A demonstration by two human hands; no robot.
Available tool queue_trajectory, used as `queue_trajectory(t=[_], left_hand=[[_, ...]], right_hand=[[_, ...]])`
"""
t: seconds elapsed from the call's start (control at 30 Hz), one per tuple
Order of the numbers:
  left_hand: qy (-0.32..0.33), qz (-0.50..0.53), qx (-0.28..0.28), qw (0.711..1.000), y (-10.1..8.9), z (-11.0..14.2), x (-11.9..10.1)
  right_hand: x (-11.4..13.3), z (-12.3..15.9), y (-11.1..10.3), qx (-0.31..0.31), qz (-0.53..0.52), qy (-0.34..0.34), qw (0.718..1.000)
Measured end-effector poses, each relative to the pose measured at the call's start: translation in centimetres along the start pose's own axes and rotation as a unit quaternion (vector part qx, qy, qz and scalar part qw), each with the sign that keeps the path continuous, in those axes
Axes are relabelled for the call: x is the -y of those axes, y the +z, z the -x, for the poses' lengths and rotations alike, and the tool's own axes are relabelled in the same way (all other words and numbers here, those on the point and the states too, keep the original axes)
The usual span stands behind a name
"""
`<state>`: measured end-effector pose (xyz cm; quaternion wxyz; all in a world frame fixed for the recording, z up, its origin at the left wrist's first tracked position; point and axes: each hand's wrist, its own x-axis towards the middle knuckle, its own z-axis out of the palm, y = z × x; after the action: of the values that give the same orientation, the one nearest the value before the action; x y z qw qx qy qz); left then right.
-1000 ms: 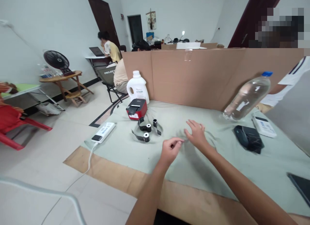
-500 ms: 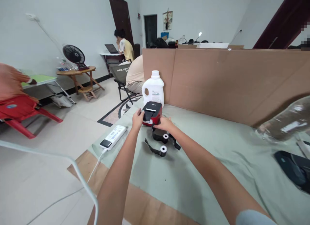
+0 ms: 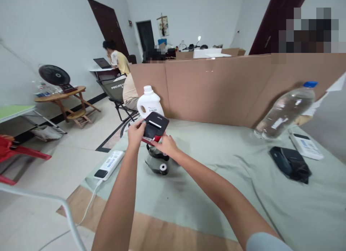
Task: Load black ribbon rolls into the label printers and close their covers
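Note:
Both my hands hold a small red and black label printer (image 3: 154, 126), lifted and tilted above the green cloth. My left hand (image 3: 136, 133) grips its left side with closed fingers. My right hand (image 3: 167, 144) holds its lower right edge, fingers curled under it. Just below the printer lie black ribbon rolls with white cores (image 3: 159, 164) on the cloth. A white detergent bottle (image 3: 149, 100) stands right behind the printer.
A white power strip (image 3: 109, 165) with a cord lies at the table's left edge. A tilted clear water bottle (image 3: 285, 110), a black pouch (image 3: 290, 164) and a white device (image 3: 306, 146) sit at right. A cardboard wall (image 3: 229, 89) backs the table. People sit beyond it.
My hands went from the cloth's middle to the printer, took hold of it and have lifted and tilted it off the table. My view swung left, then back right.

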<state>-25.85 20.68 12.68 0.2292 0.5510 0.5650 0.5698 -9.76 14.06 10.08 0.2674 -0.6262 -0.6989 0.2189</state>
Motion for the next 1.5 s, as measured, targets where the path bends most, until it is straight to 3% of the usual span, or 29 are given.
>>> queue_trajectory(t=[0.13, 0.3, 0.43, 0.63, 0.83, 1.03, 1.13, 1.37, 1.5], left_hand=[[-0.018, 0.132, 0.003, 0.991, 2.4, 5.6, -3.7], [-0.005, 0.212, 0.013, 0.977, 7.2, 15.1, -7.4], [0.003, 0.226, 0.069, 0.972, 10.7, 21.7, -8.6], [-0.02, 0.242, 0.129, 0.961, 13.4, 27.9, -7.4], [-0.04, 0.218, 0.138, 0.965, 13.6, 29.3, -5.4], [-0.038, 0.202, 0.124, 0.971, 13.0, 29.2, -5.3], [-0.08, 0.217, 0.109, 0.967, 12.9, 28.7, -5.6], [-0.235, 0.287, 0.098, 0.923, 13.9, 26.2, -5.7], [-0.209, 0.278, 0.106, 0.932, 14.6, 26.2, -5.6]], right_hand=[[-1.6, 3.6, -4.5, -0.059, -0.052, -0.001, 0.997], [-6.6, 10.0, -9.4, -0.195, -0.161, -0.079, 0.964], [-11.4, 16.0, -10.1, -0.286, -0.196, -0.113, 0.931], [-16.6, 21.7, -8.9, -0.315, -0.168, -0.072, 0.931], [-18.0, 22.1, -8.5, -0.273, -0.151, -0.076, 0.947], [-17.9, 22.0, -7.7, -0.261, -0.156, -0.069, 0.95], [-17.7, 22.3, -7.8, -0.255, -0.156, -0.06, 0.952], [-17.7, 22.2, -7.9, -0.247, -0.164, -0.057, 0.953], [-18.2, 22.1, -7.2, -0.256, -0.141, -0.045, 0.955]])
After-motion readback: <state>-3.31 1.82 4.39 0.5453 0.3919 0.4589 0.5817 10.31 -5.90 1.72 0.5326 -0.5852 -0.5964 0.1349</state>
